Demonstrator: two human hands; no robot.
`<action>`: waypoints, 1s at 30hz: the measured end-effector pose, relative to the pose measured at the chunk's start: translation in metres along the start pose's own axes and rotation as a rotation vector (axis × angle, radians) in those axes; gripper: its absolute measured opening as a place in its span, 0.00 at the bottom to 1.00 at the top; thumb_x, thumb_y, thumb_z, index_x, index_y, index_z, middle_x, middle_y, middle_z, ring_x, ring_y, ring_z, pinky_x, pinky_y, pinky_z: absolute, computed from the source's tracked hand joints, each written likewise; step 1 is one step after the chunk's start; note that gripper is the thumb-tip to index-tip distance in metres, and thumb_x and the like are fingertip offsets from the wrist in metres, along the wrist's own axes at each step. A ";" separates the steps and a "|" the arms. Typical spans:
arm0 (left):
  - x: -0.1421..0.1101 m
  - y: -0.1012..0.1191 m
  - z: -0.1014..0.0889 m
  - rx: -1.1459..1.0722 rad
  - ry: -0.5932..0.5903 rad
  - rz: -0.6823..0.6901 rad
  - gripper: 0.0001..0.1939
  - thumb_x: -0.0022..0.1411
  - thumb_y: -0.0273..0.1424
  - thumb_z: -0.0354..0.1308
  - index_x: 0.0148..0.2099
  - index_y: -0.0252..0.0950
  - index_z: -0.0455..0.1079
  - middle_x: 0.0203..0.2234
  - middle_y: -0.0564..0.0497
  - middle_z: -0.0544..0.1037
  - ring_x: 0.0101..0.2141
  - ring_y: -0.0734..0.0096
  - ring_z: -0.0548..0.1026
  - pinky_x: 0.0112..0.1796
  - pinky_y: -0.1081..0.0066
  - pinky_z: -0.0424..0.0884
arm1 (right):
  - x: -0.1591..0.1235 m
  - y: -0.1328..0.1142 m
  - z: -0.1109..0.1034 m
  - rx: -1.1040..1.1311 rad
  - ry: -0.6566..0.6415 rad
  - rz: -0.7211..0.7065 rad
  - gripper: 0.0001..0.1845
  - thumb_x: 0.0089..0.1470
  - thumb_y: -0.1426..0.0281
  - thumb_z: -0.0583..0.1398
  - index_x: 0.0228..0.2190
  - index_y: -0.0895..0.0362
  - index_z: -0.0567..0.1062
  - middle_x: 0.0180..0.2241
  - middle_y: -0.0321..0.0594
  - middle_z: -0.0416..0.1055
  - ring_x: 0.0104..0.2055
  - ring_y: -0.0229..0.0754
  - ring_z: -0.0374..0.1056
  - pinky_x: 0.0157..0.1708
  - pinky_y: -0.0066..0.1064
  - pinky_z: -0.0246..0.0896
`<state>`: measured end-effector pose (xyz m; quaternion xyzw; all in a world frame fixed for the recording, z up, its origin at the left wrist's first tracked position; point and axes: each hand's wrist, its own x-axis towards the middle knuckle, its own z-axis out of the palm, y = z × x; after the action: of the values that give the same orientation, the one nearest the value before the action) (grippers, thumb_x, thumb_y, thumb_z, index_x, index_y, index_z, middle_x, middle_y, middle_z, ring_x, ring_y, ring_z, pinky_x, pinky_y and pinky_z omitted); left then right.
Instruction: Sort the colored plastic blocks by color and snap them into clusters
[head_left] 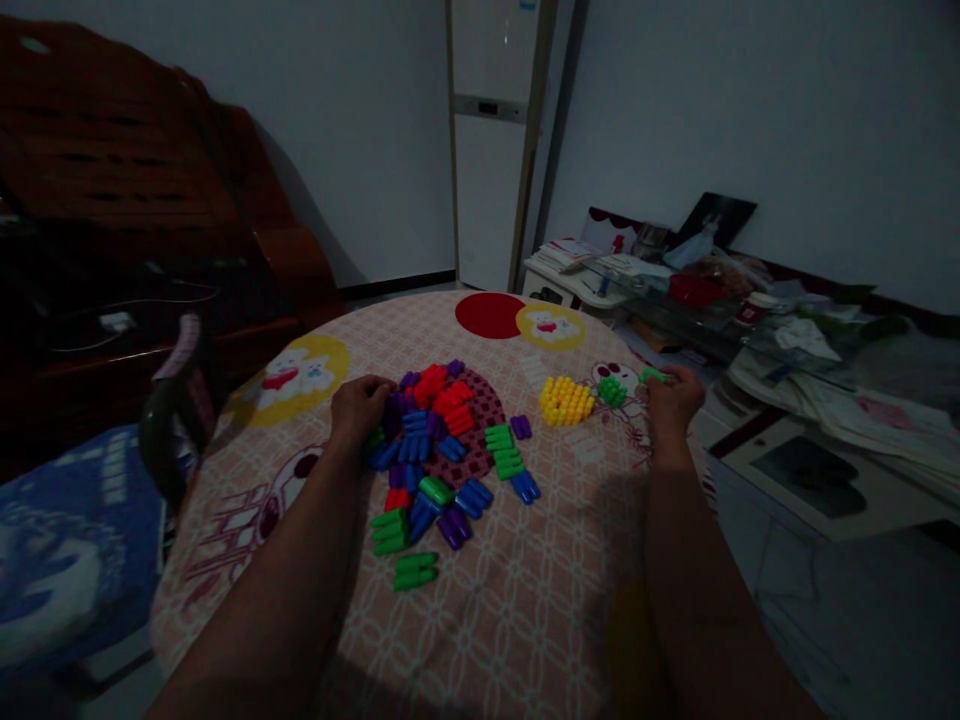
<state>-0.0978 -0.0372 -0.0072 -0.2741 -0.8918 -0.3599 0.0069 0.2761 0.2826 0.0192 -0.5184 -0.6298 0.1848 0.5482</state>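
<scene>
Plastic building blocks shaped like joined bullets lie in a loose heap on the round table. At the heap's left edge is my left hand (360,408), its fingers curled against the purple blocks (395,408); what they grip, if anything, is hidden. Far to the right, my right hand (675,398) pinches a green block (652,376) near the table edge. Just left of it sits a small green cluster (613,391), with a larger yellow cluster (566,401) of fitted blocks beside that. Red blocks (454,405), blue blocks (415,437) and more green blocks (504,452) make up the heap.
A patterned cloth covers the table (517,620). On the left stand a chair (176,400) and a dark wooden sofa (112,180). Along the right wall runs a cluttered low cabinet (795,480). A tall white appliance (491,190) fills the far corner.
</scene>
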 end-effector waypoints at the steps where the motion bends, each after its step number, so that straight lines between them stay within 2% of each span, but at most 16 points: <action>1: 0.000 0.000 0.000 -0.002 -0.001 0.001 0.19 0.58 0.35 0.53 0.44 0.37 0.82 0.39 0.45 0.84 0.40 0.58 0.80 0.43 0.67 0.72 | 0.000 0.007 0.000 -0.059 0.002 -0.023 0.13 0.41 0.67 0.62 0.31 0.60 0.79 0.23 0.39 0.73 0.24 0.42 0.67 0.25 0.32 0.63; 5: -0.001 0.001 -0.001 -0.006 -0.002 0.010 0.18 0.58 0.35 0.53 0.43 0.37 0.82 0.40 0.45 0.84 0.43 0.58 0.79 0.45 0.66 0.72 | -0.003 0.020 0.007 -0.193 -0.134 -0.147 0.10 0.41 0.69 0.60 0.27 0.59 0.80 0.26 0.44 0.77 0.31 0.48 0.72 0.35 0.37 0.67; 9: -0.001 0.003 -0.002 0.005 -0.001 -0.001 0.18 0.58 0.34 0.53 0.43 0.37 0.82 0.41 0.45 0.84 0.44 0.57 0.79 0.46 0.65 0.72 | 0.000 0.020 0.015 -0.262 -0.220 -0.239 0.13 0.44 0.69 0.59 0.31 0.58 0.82 0.32 0.48 0.80 0.39 0.53 0.74 0.45 0.42 0.67; 13: -0.002 0.005 -0.003 0.021 -0.006 0.000 0.18 0.58 0.33 0.53 0.44 0.37 0.82 0.41 0.45 0.84 0.44 0.57 0.79 0.46 0.66 0.72 | 0.003 0.017 0.019 -0.266 -0.254 -0.282 0.15 0.45 0.70 0.58 0.33 0.59 0.83 0.35 0.50 0.81 0.38 0.52 0.74 0.45 0.42 0.67; 18: -0.002 0.006 -0.003 0.011 -0.011 -0.005 0.18 0.58 0.34 0.53 0.44 0.37 0.82 0.41 0.45 0.84 0.44 0.58 0.79 0.45 0.67 0.72 | 0.002 0.016 0.018 -0.259 -0.332 -0.289 0.14 0.49 0.68 0.57 0.30 0.57 0.82 0.33 0.47 0.81 0.39 0.50 0.74 0.46 0.40 0.66; 21: -0.002 0.005 -0.003 0.016 0.000 0.004 0.18 0.59 0.34 0.53 0.43 0.38 0.82 0.41 0.45 0.84 0.44 0.58 0.79 0.45 0.66 0.72 | 0.001 0.013 0.016 -0.268 -0.308 -0.271 0.15 0.51 0.67 0.55 0.31 0.57 0.82 0.34 0.48 0.81 0.41 0.50 0.74 0.47 0.40 0.65; 24: -0.002 0.005 -0.002 0.026 -0.001 0.014 0.17 0.59 0.34 0.53 0.43 0.38 0.82 0.41 0.45 0.84 0.44 0.57 0.79 0.46 0.66 0.72 | -0.003 0.001 0.014 -0.256 -0.188 -0.266 0.17 0.52 0.69 0.54 0.35 0.60 0.82 0.38 0.52 0.81 0.42 0.51 0.74 0.48 0.40 0.65; 26: -0.001 0.004 -0.002 0.023 -0.008 0.014 0.18 0.59 0.34 0.53 0.44 0.38 0.82 0.41 0.45 0.84 0.44 0.56 0.79 0.45 0.65 0.72 | -0.011 -0.013 0.014 -0.227 -0.162 -0.306 0.17 0.55 0.69 0.54 0.36 0.61 0.81 0.38 0.52 0.81 0.41 0.50 0.74 0.47 0.40 0.65; 28: -0.001 0.004 -0.002 0.024 -0.013 0.013 0.19 0.59 0.35 0.53 0.45 0.37 0.82 0.41 0.44 0.84 0.44 0.56 0.79 0.45 0.65 0.72 | -0.024 -0.032 0.016 -0.165 -0.248 -0.386 0.15 0.56 0.68 0.55 0.35 0.60 0.81 0.37 0.50 0.81 0.40 0.49 0.75 0.45 0.39 0.66; 30: -0.002 0.003 -0.002 0.031 -0.011 0.013 0.19 0.60 0.36 0.53 0.45 0.36 0.82 0.42 0.43 0.84 0.44 0.56 0.79 0.45 0.65 0.72 | -0.041 -0.053 0.020 -0.091 -0.450 -0.473 0.12 0.56 0.69 0.58 0.36 0.58 0.82 0.37 0.47 0.81 0.39 0.47 0.75 0.44 0.36 0.66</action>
<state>-0.0952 -0.0372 -0.0039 -0.2818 -0.8954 -0.3447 0.0088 0.2289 0.2330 0.0342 -0.3278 -0.8456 0.1338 0.3995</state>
